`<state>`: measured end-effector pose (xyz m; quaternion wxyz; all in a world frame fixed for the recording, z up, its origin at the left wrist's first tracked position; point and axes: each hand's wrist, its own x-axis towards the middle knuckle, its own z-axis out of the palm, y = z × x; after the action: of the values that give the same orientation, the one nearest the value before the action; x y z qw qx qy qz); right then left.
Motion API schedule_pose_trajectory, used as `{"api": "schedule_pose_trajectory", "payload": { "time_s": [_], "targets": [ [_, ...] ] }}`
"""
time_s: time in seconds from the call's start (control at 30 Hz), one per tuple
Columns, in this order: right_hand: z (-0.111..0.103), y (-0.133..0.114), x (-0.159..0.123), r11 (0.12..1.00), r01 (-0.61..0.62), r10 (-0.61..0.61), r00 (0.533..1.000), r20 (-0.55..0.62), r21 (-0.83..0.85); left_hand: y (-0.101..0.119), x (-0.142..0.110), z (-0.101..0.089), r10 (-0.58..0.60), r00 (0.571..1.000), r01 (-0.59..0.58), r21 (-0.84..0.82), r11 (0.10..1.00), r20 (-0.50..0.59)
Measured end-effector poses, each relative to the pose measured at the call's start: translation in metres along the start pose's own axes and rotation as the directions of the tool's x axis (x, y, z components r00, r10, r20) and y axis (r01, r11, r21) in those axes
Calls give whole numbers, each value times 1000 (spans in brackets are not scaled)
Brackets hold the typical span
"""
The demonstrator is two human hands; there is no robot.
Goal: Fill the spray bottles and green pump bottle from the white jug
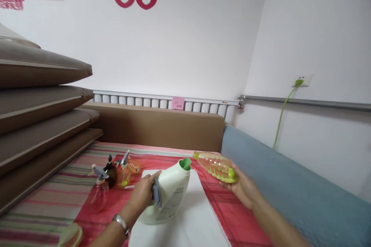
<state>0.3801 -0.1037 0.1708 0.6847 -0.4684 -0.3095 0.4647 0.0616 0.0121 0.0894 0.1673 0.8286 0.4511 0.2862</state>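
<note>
My left hand [145, 189] is closed around the grey handle of a pale green detergent jug [174, 185]. The jug leans to the right over a white sheet, and its uncapped mouth shows a green pouring spout [185, 163]. In my right hand [242, 187] is a clear, ribbed plastic bottle [214, 166] with a yellow-green tint, gripped near its base. It lies tilted in the air, its yellow neck pointing left toward the jug's spout, a small gap apart. No liquid can be made out between them.
At left stand a pink spray bottle [100, 193], a dark pump bottle [110, 171] and an orange spray bottle [124, 173]. A yellowish round lid or cup [71, 235] sits front left. Stacked cushions [43, 100] rise at left; a blue padded side [290, 177] borders the right.
</note>
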Motion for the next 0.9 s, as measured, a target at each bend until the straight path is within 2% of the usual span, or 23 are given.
{"api": "schedule_pose_trajectory", "payload": {
  "time_s": [0.43,0.67,0.9],
  "targets": [
    [20,-20,7,959,63,-67,998,-6,-276,5,0,1,11,1000,-11,71,997,-4],
    [22,-28,15,919,92,-113,993,-33,-384,7,1,-1,23,1000,-23,41,999,-5],
    [26,-36,18,872,110,-125,992,1,-477,6,3,-1,19,1000,-19,25,1000,-3]
  ]
}}
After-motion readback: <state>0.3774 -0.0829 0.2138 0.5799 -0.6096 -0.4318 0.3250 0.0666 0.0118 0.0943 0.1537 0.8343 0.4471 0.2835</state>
